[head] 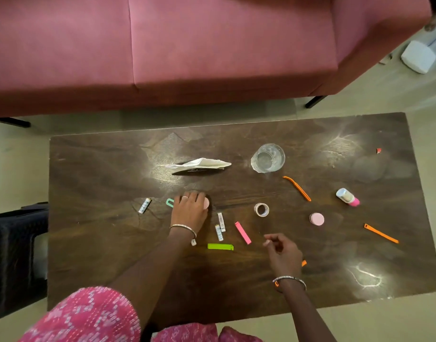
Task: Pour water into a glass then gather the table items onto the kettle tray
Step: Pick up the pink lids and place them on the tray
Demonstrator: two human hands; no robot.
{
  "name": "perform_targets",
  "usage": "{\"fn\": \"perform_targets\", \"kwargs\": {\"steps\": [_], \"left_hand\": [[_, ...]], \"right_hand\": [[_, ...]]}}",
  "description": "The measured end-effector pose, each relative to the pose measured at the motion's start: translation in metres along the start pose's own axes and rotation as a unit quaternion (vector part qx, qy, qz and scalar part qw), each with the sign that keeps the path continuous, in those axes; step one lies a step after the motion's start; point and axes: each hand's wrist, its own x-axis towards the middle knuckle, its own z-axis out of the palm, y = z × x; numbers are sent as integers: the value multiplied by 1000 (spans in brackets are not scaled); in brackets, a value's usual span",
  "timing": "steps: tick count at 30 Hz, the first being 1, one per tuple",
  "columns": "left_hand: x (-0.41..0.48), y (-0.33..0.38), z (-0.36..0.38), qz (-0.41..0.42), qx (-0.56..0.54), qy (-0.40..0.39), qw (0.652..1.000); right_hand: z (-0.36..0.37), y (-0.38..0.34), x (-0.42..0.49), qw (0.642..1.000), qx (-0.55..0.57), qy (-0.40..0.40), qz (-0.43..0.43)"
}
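The glass (268, 157) stands toward the table's (93, 243) far edge, right of centre, a tissue (199, 164) to its left. Mid-table, your left hand (189, 209) grips a pink jar (206, 203), fingers curled over it. Your right hand (283, 250) hovers nearer the near edge, fingers loosely curled, holding nothing. Between your hands lie a pink clip (243, 232) and a green clip (220, 246); a tape roll (261, 209) sits just beyond.

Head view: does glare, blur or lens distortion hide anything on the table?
Head view: glare patches on the dark table at far right, near right and beside the tissue, covering no item. Head view: the wide-angle lens bows the table edges and the sofa. Head view: left hand shadows the pink jar it grips.
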Motion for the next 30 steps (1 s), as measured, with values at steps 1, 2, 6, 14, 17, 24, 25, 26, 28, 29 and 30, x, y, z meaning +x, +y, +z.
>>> {"fn": "perform_targets", "kwargs": {"steps": [1,2,6,14,17,24,25,26,28,29,30], "left_hand": [[-2,-2,-6,9,-17,11,1000],[-5,-4,-12,19,-31,23,999],[-21,-10,-30,32,-68,104,992],[-55,8,-43,-5,-118,161,980],[-68,25,-36,-25,-134,164,977],[-92,62,-13,-90,-185,193,959],[-94,67,-9,-106,-196,183,958],[-96,73,-6,-119,-208,172,955],[-102,85,0,-139,-235,172,947],[-105,91,1,-146,-253,181,939],[-107,97,1,-153,-271,192,931]], "right_hand": [[-1,0,1,1000,2,3,4],[-4,-1,3,1000,4,7,8],[-26,3,16,999,-1,35,32],[-76,30,69,990,-49,108,74],[-86,42,87,992,-99,74,30],[-84,71,117,984,-162,-20,-74],[-82,74,122,981,-176,-22,-80],[-81,77,127,978,-189,-22,-86],[-80,82,134,971,-212,-21,-106],[-80,83,136,969,-219,-24,-110],[-81,83,137,968,-221,-31,-112]]}}
